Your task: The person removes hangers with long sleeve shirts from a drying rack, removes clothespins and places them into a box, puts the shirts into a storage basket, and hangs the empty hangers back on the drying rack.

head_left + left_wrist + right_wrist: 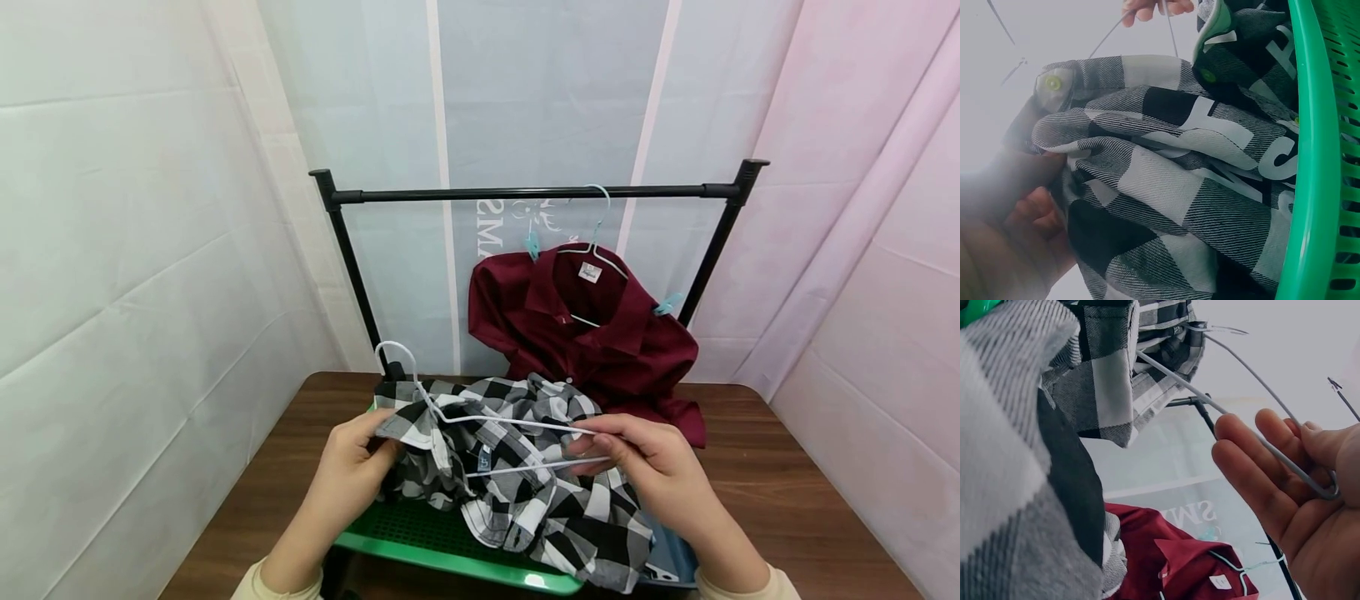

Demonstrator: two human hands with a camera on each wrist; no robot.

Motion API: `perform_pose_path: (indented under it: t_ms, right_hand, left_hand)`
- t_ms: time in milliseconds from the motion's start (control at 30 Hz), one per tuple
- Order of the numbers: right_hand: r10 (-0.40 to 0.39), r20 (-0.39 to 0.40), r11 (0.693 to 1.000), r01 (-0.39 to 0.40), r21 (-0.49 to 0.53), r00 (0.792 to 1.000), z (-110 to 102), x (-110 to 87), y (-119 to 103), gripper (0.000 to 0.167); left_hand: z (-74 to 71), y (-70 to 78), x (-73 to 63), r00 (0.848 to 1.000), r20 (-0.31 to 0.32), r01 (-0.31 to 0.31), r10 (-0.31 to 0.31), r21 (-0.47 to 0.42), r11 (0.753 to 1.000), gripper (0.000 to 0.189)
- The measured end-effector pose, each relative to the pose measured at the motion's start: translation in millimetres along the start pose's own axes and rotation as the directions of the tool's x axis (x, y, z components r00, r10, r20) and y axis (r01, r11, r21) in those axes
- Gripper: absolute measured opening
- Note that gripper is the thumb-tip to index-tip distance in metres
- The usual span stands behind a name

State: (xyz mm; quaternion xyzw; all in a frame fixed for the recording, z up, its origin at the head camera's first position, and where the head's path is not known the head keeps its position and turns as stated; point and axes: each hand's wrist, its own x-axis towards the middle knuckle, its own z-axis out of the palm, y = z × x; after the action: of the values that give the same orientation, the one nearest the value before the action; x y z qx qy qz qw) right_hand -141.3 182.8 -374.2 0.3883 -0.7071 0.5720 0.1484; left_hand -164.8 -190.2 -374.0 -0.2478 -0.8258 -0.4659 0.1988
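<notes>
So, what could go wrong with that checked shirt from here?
The white hanger seems only partly inside the checked shirt: one end is hidden by cloth, the other sits bare in the right fingers. If the left fingers loosened, the cloth might slide off.

Also, the shirt lies bunched over the green basket, covering part of its rim, so it could snag or slip over the edge if lifted.

Passable beneath the black tubular rail [465,195], between its left post [356,275] and the hanging maroon collared shirt [600,358]. Blocked lower down, at front, by the slim white hanger [517,423] and the black-and-white checked shirt [525,492] heaped over the green perforated plastic basket [450,567].
</notes>
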Motion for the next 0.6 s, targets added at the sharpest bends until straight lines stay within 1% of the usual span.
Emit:
perform_pose_path:
  t_ms: [33, 133, 200, 300, 467, 533, 600]
  right_hand:
    - [-0.01, -0.009, 1.0, 0.01, -0.007, 1.0, -1, -0.1, 0, 0.037]
    - [-0.005, -0.038, 0.999, 0.003, -0.042, 0.999, -5, -1.1, -1, 0.036]
    - [0.026, -0.05, 0.997, -0.029, -0.069, 0.998, -9, -2.2, -3, 0.033]
    - [0.02, -0.064, 0.997, -0.025, -0.069, 0.998, -14, -2.7, -3, 0.032]
    - [-0.083, -0.087, 0.996, 0.086, 0.038, 0.993, -24, -1.6, 0, 0.034]
    - [-0.114, -0.099, 0.988, 0.123, 0.093, 0.989, -27, -1.4, 2, 0.033]
    - [-0.11, -0.114, 0.986, 0.123, 0.113, 0.987, -30, -2.4, 2, 0.032]
  left_hand:
    - [0.1, 0.5, 0.0, 1.0, 0.005, 0.006, -0.006, -0.002, 1.0, 0.039]
    - [0.0, 1.0, -0.2, 0.999, 0.021, 0.024, -0.024, -0.014, 1.0, 0.035]
    - [0.1, 1.1, 0.0, 0.999, 0.029, 0.032, -0.031, -0.026, 0.999, 0.034]
    - [0.4, 0.6, 0.4, 0.999, 0.028, 0.029, -0.028, -0.029, 0.999, 0.035]
    - [-0.6, -0.1, 1.3, 1.0, 0.029, 0.009, -0.008, -0.019, 1.0, 0.031]
    - [-1.7, -0.2, 1.8, 0.999, 0.036, 0.026, -0.025, -0.02, 0.999, 0.027]
    - [-3.1, -0.6, 2.4, 0.998, 0.046, 0.054, -0.053, -0.017, 0.998, 0.023]
